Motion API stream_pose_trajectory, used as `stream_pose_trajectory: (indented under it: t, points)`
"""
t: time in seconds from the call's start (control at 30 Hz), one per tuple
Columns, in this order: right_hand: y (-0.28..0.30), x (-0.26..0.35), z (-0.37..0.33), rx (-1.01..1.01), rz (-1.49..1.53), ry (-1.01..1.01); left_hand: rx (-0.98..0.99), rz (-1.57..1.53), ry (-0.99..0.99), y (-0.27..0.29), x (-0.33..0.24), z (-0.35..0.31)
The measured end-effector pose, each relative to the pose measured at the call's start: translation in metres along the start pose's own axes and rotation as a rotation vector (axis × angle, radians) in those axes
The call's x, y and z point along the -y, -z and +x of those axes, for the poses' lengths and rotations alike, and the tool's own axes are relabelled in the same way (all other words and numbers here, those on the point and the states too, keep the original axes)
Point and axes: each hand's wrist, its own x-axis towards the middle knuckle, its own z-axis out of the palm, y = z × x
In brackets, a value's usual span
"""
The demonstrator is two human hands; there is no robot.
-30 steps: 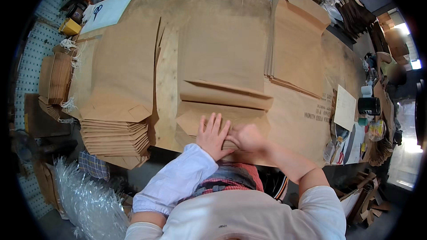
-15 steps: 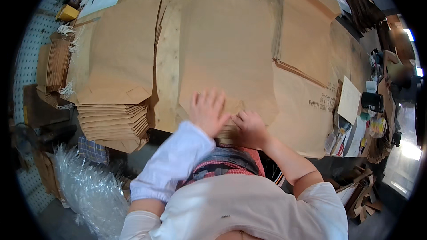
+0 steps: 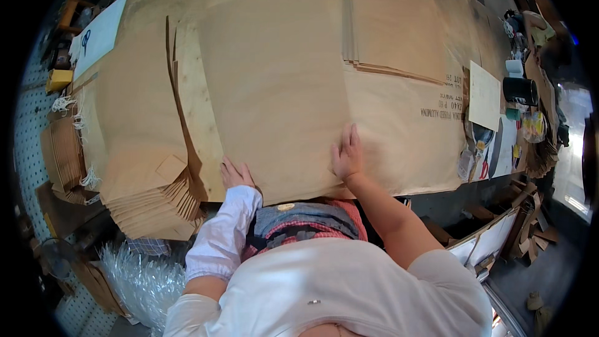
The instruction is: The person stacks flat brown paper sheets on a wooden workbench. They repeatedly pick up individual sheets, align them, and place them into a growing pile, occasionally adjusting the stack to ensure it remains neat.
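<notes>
A large brown kraft paper bag lies flat in front of me, its near end at the table's front edge. My left hand, below a white sleeve cover, rests at its near left corner with the fingers stretched out. On its right edge lies my right hand, fingers extended forward and the forearm bare. Neither hand grips anything. To the left is a pile of kraft bags with folded ends fanned over the table edge. Another stack of flat bags lies at the far right.
A printed brown paper sheet covers the table's right part. Beyond it are a white card, a black cup and red-handled scissors. Bundled bags with white cords stand at far left. Clear plastic strips hang below.
My hands have moved apart from the bag's near end to its two sides. The folded near end seen before no longer shows. The view has shifted, so the table appears further left.
</notes>
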Motion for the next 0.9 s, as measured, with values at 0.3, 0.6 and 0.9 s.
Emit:
stream_pose_trajectory:
  t: [0.3, 0.6, 0.9]
  points:
    - [-0.001, -0.005, 0.02, 0.153, -0.073, 0.015, -0.151, -0.009, -0.228, -0.026, 0.012, 0.008]
    - [-0.01, -0.011, 0.016, 0.13, 0.015, 0.004, -0.094, 0.003, -0.221, -0.026, 0.015, 0.015]
    - [-0.007, -0.008, 0.012, 0.108, -0.026, 0.045, -0.122, 0.058, -0.237, -0.027, 0.02, 0.007]
